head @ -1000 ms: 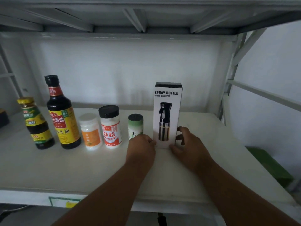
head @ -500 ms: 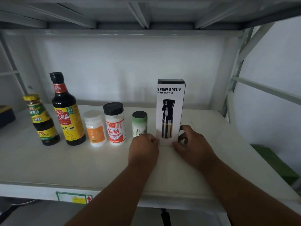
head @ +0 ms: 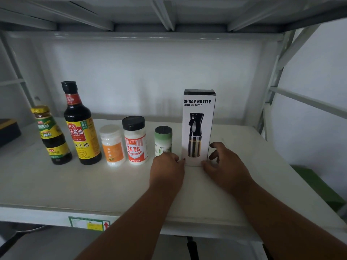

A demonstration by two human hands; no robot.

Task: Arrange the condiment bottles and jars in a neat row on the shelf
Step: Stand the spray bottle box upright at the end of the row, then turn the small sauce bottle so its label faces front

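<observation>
Five condiments stand in a row on the white shelf (head: 56, 186): a yellow-capped sauce bottle (head: 51, 136), a tall dark soy sauce bottle (head: 80, 128), a white jar with an orange label (head: 112, 147), a black-capped jar with a red label (head: 135, 142) and a green shaker (head: 163, 138). Right of the shaker stands an upright spray bottle box (head: 198, 126). My left hand (head: 167, 171) pinches the box's lower left corner with curled fingers and hides the shaker's base. My right hand (head: 224, 166) holds the lower right corner, thumb in front, fingers curled at the side.
A dark box with a yellow edge (head: 8, 131) sits at the far left of the shelf. White frame struts (head: 270, 102) rise at the right end. Another shelf (head: 169, 15) hangs close overhead. Something green (head: 319, 186) lies below to the right.
Both hands have stayed at the base of the spray bottle box. The gap between the box and the green shaker looks slightly smaller. My view has shifted a little.
</observation>
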